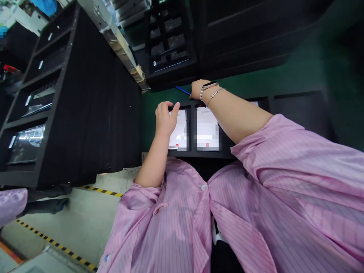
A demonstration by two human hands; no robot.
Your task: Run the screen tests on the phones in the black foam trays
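A black compartment tray (192,131) lies in front of me on a green surface (149,125). Two phones with lit white screens rest in its left compartments: the left phone (182,129) and the phone beside it (207,119). My left hand (164,118) is over the left edge of the left phone, thumb and fingers apart; whether it touches the phone I cannot tell. Beyond the tray's far edge, my right hand (198,90) is closed round a blue pen-like stick (182,90), which sticks out to the left. My right forearm covers part of the tray.
Another black tray (193,68) with wrapped items stands at the back. A tall stack of black trays (110,113) rises on the left, near a white post (99,17). Yellow-black tape (102,190) marks the floor; a person's sleeve (13,204) shows at lower left.
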